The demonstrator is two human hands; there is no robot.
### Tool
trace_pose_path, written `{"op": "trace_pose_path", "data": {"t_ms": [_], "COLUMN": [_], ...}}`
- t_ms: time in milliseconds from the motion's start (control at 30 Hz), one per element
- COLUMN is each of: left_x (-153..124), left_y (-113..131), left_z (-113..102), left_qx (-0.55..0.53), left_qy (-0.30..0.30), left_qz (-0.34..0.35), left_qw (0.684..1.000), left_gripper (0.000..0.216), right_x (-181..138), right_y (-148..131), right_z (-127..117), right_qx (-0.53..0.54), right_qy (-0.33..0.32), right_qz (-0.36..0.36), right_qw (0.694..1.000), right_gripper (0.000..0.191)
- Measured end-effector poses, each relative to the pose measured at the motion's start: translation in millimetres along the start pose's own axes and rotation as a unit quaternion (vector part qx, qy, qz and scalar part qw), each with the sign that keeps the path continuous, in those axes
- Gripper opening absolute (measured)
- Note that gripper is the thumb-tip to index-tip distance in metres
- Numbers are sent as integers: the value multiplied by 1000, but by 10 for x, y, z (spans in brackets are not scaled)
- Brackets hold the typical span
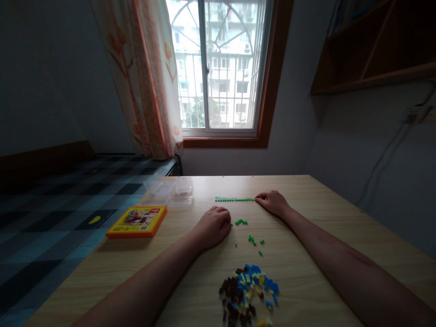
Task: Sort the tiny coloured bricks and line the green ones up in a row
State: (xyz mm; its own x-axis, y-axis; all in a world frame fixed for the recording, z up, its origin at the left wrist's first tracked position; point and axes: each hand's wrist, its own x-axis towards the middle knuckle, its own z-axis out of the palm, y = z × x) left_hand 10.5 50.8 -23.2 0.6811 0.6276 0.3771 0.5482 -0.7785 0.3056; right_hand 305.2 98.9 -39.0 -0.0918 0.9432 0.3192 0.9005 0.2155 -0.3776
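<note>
A row of tiny green building bricks (235,199) runs across the far part of the table. At its right end my right hand (274,201) is closed in a pinch, fingertips on a small green brick. Nearer and to the left, my left hand (213,226) rests on the tabletop with curled fingers; a bit of green shows beside its fingertips, but what lies inside them is hidden. Just right of it is a short cluster of green bricks (241,222). More loose green bricks (251,240) are scattered closer to me.
A mixed pile of brown, blue, yellow and cream bricks (247,290) lies at the table's near side. To the left are an orange-yellow box (138,221) and clear plastic trays (172,190). A checked bed (44,218) adjoins the wooden table (327,222); a window is behind.
</note>
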Motion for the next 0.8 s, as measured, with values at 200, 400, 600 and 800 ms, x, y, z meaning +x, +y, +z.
{"op": "trace_pose_path", "data": {"t_ms": [200, 400, 600, 800], "left_x": [1, -5, -8, -10], "left_y": [-5, -24, -11, -25], "left_z": [-5, 0, -6, 6], "left_qx": [-3, 0, -1, 2], "left_qy": [0, 1, 4, 2], "left_qz": [-1, 5, 5, 1], "left_qw": [1000, 1000, 1000, 1000], "left_gripper": [6, 5, 6, 7], "right_x": [5, -35, -94, -87], "right_y": [50, -96, -362, -408], "right_z": [30, 72, -5, -128], "right_qx": [57, 197, 235, 224], "right_qy": [23, -34, -221, -289], "right_qz": [-23, -88, -119, -117], "right_qw": [998, 976, 939, 923], "right_gripper": [25, 32, 29, 32]}}
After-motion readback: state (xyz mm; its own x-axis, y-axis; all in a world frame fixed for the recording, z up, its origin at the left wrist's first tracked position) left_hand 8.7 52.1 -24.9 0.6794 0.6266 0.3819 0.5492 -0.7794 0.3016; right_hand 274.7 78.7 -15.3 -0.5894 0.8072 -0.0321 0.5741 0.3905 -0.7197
